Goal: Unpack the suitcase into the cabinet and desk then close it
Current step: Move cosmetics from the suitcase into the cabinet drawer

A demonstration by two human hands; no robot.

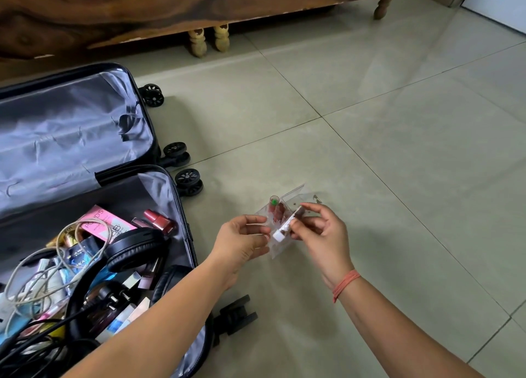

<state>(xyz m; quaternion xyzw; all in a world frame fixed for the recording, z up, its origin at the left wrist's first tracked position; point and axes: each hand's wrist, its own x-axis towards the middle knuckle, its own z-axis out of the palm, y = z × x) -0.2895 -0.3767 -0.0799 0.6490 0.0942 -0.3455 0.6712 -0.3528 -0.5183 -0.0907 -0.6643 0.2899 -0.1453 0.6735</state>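
At frame centre, our left hand clamps its grip on one clear case; our right hand pinches one white-capped tube. One open suitcase, at left, holds one pair of headphones.

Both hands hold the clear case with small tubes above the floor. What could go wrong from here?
1. The left hand holds the clear case only at its edge, over the tiled floor; while the right hand pinches the white-capped tube, the red tubes might slide out and fall.
2. In the suitcase, a cable lies looped over the headphones; lifting one could drag small things out.
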